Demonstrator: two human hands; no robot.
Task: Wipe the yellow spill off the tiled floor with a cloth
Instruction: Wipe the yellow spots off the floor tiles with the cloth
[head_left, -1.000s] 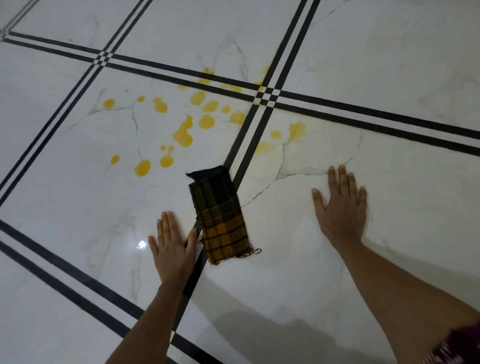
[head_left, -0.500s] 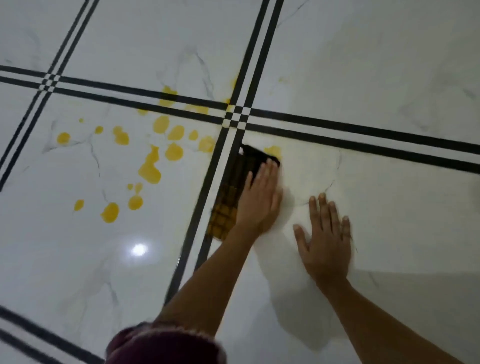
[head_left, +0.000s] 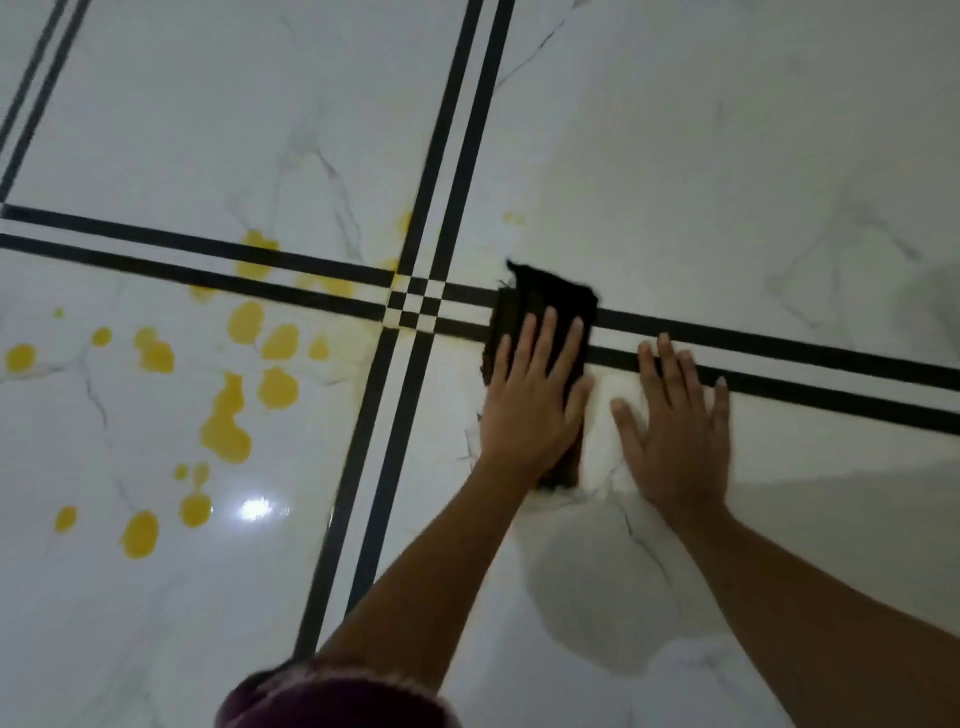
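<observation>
A dark folded cloth (head_left: 550, 296) lies on the white tiled floor across the black double line, right of the line crossing. My left hand (head_left: 530, 400) presses flat on the cloth, fingers spread, covering its lower half. My right hand (head_left: 675, 421) rests flat on the bare tile just right of the cloth, fingers apart and reaching the black line. The yellow spill (head_left: 226, 421) is a scatter of drops and blobs on the tile left of the crossing, with a few faint marks (head_left: 514, 218) above the cloth.
Black double lines (head_left: 447, 156) cross the marble-look floor at a checkered joint (head_left: 415, 306). A light glare spot (head_left: 254, 509) shines on the left tile. A dark red sleeve (head_left: 332, 701) shows at the bottom edge.
My left hand went from the floor beside the cloth onto it and pushed it forward and right, over the yellow marks there onto the black line. My right hand shifted forward too.
</observation>
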